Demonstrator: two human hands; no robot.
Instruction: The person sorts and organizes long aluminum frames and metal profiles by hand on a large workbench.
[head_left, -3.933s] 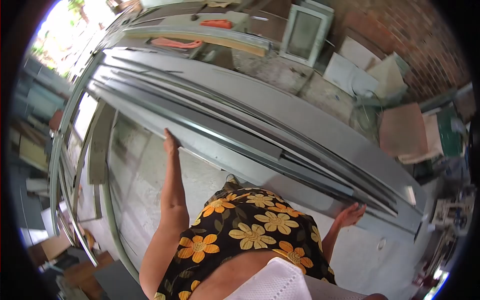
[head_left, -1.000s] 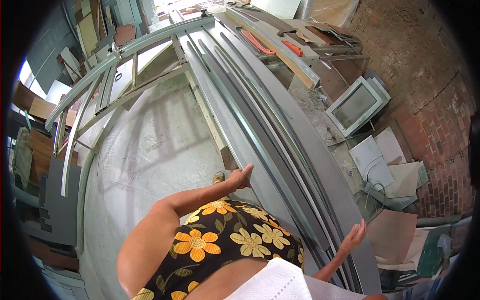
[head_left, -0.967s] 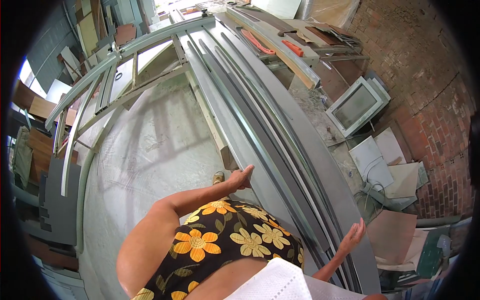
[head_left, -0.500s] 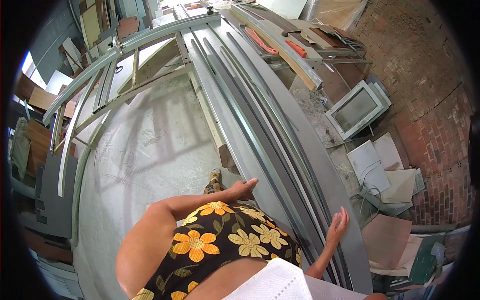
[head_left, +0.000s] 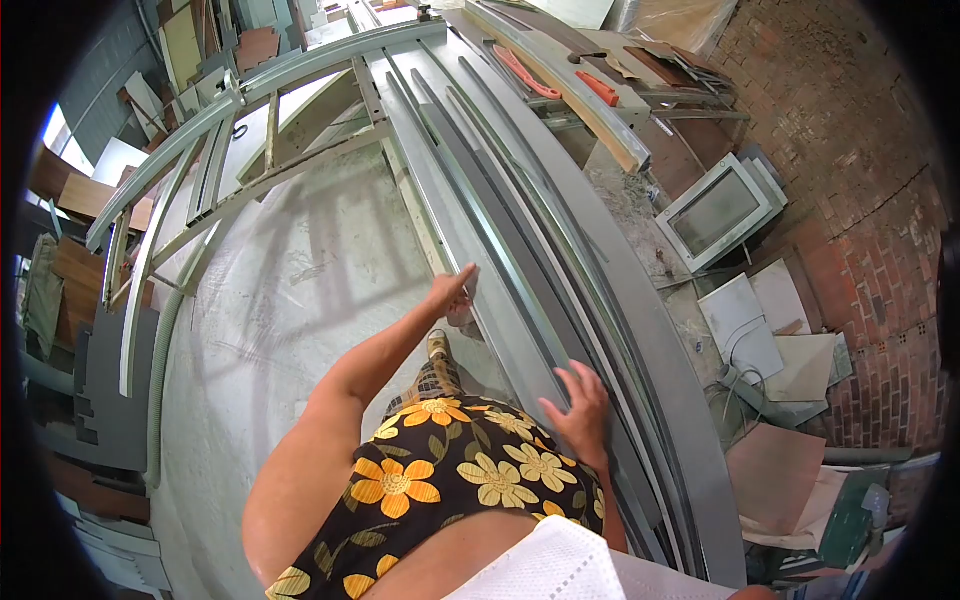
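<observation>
1. Long metal strips (head_left: pixel 497 252) were laid lengthwise on the grey worktop (head_left: pixel 682 405); their number could not be made out, near ends partly hidden.
2. The left hand (head_left: pixel 455 292) was placed at the worktop's edge, its grip unclear; the right hand (head_left: pixel 583 408) was spread wide by the strips.
3. Beyond, two orange objects (head_left: pixel 526 74) (head_left: pixel 598 88) and a brick wall (head_left: pixel 880 320) were seen.

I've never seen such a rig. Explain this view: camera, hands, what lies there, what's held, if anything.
There's no machine: these are one person's bare hands, seen by a camera on that person's head, looking forward and down. That's why flowered clothing shows below. Long, thin strips lie lengthwise on a long grey surface. The left hand is at the surface's left edge, perhaps gripping it. The right hand is at the nearest strips, fingers spread; whether it touches them, I can't tell. Neither hand clearly holds a loose object.
</observation>
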